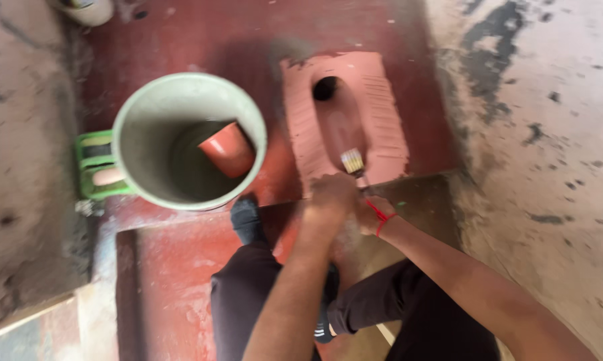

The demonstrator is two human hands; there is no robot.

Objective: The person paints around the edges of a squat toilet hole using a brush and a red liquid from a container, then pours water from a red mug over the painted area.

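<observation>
- Head view, nearest me: my legs in dark trousers [248, 301] are crouched over a red-painted floor [174, 267], one foot in a dark sock [247, 217] planted just ahead of my knee.
- My left hand [331, 194] sits on top, fingers curled down over where the handle would be; whether they actually grip it I cannot tell, the picture is blurred there.
- My right hand [370, 212], with a red thread [382, 217] around the wrist, lies just beside and partly under the left, clenched on the handle of a small flat paintbrush [353, 162].
- That brush has pale bristles that rest on the near end of a reddish-pink squat toilet pan [382, 120] set into the floor, its dark drain hole [325, 88] at the far end.
- Left of the pan stands a large pale-green plastic bucket [131, 134] with a reddish mug [229, 148] inside.
- Beside the bucket lies a green sandal [87, 144].
- Rough grey concrete [542, 120] flanks the right side.
</observation>
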